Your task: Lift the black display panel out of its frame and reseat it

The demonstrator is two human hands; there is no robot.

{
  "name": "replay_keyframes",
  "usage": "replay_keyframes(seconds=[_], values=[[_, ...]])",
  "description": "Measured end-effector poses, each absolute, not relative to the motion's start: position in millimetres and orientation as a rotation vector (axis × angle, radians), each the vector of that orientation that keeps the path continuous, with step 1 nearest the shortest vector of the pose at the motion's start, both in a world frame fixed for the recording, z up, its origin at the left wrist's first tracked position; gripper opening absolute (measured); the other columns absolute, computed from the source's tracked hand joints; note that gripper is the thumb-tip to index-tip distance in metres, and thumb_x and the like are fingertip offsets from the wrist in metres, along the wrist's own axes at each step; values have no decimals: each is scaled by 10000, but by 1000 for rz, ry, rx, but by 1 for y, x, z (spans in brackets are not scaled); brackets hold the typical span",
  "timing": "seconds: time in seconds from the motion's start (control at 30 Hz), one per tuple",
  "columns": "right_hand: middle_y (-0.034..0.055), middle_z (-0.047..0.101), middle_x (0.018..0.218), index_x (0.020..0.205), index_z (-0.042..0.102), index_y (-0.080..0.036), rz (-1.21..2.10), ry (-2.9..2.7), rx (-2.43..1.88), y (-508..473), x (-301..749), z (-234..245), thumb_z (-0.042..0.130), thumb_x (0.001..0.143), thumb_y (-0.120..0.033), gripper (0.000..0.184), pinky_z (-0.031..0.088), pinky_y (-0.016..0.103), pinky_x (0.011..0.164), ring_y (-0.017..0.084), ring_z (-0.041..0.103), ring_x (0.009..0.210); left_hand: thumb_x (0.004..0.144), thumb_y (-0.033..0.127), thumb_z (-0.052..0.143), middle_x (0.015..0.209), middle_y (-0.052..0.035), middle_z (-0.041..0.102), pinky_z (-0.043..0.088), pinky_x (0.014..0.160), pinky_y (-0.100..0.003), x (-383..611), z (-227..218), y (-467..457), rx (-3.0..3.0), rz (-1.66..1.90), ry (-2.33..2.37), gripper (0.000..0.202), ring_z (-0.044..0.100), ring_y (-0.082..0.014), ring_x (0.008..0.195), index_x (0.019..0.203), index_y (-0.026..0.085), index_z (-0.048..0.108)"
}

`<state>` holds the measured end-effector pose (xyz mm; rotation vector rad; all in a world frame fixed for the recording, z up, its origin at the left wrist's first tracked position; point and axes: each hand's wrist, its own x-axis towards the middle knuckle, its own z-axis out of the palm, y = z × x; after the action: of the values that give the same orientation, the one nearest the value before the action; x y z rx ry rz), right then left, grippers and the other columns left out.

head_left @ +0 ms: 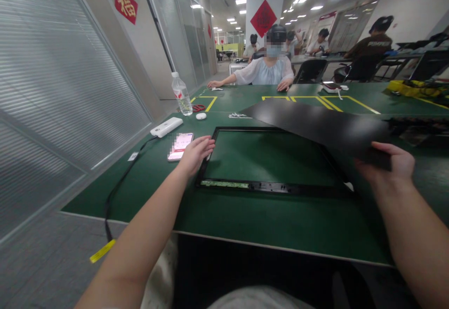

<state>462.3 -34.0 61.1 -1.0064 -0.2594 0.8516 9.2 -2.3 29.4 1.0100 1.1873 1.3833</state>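
Observation:
A black rectangular frame [245,186] lies flat on the green table [266,220], the green surface showing through its middle. My left hand [196,152] rests on the frame's left edge, fingers stretched out and together. My right hand [387,164] grips the near right corner of a thin black sheet [315,121]. The sheet is held tilted above the frame's right side, its far end pointing back and left.
A phone [180,146] with a lit screen lies just left of my left hand, with a white power bank [167,126], a white puck [201,116] and a water bottle [182,93] behind. A person [268,68] sits across the table. Others work further back.

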Motion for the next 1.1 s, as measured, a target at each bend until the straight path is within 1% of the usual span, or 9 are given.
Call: replay_keyframes(seconds=[0.07,0.17,0.23,0.33,0.47,0.63,0.77,0.87,1.1], values=[[40,654,733,747,604,-183,912,-242,-1072,-37,459,62,546,663,-62,159,553,271,464,155,638,585,932,310,609,1087,-167,755,559,956,-328,9,37,-4,836,1356,1082,266,730,-221,1024,1105,118,671],[75,698,766,791,657,-182,1016,-285,-1094,-40,450,65,538,672,-99,188,610,371,568,215,687,659,979,387,512,1019,-196,760,599,860,-321,5,46,-7,684,1247,941,369,750,-248,973,1119,82,665],[99,718,782,801,672,-181,1072,-302,-1138,-42,443,67,540,671,-111,198,629,442,664,259,715,728,976,381,492,916,-166,763,616,762,-316,2,48,-9,646,1185,881,402,756,-236,833,1153,65,668],[116,739,808,810,683,-187,1138,-335,-1237,-44,435,68,558,679,-127,191,624,487,749,296,733,800,891,241,580,786,-85,749,585,592,-272,0,49,-11,671,1171,895,368,707,-189,627,1212,83,670],[118,758,848,838,693,-197,1231,-472,-1330,-45,435,66,589,718,-169,161,621,455,763,291,739,824,711,80,663,907,-82,779,588,619,-273,-3,49,-11,799,1204,911,541,738,-215,724,1251,116,673],[122,767,876,889,690,-212,1368,-656,-1484,-41,442,59,562,815,-287,165,609,414,709,284,741,825,685,92,673,883,-75,775,584,614,-269,-10,49,-8,845,1270,922,470,731,-208,704,1153,108,704],[88,771,910,935,703,-214,1346,-739,-1437,-34,449,51,548,816,-175,199,588,294,688,197,726,807,677,102,678,833,-59,769,583,587,-282,-15,50,-7,879,1305,950,466,724,-215,675,1142,123,697],[71,768,984,998,704,-215,1269,-779,-1397,-31,451,46,539,822,-110,263,560,206,650,133,710,799,675,104,677,862,-64,775,604,643,-303,-16,51,-7,911,1324,947,475,739,-234,741,1149,128,694],[56,746,853,1037,654,-221,1137,-806,-1553,-32,448,44,568,805,-58,296,553,207,555,140,698,687,654,107,696,837,-56,777,587,591,-281,-10,51,-8,926,1298,962,479,723,-214,674,1131,136,703]])
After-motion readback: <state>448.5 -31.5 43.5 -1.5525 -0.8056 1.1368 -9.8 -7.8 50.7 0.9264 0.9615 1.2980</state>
